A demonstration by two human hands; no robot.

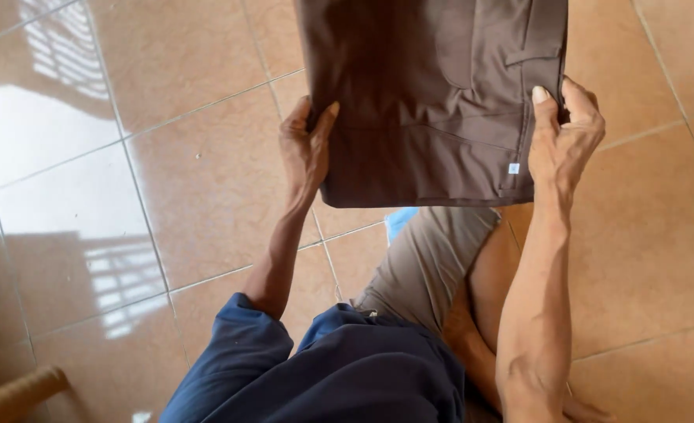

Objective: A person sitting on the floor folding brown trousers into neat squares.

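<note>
Two hands (308, 149) (566, 137) — folded brown trousers (433, 102)

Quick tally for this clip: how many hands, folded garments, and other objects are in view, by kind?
Hands: 2, the left hand and right hand
Folded brown trousers: 1
Blue item under the trousers, kind unclear: 1
Woven object at frame corner: 1
Total: 5

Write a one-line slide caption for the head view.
Both hands, left hand and right hand, grip the side edges of a folded dark brown fabric garment above a glossy tan tiled floor.
</note>
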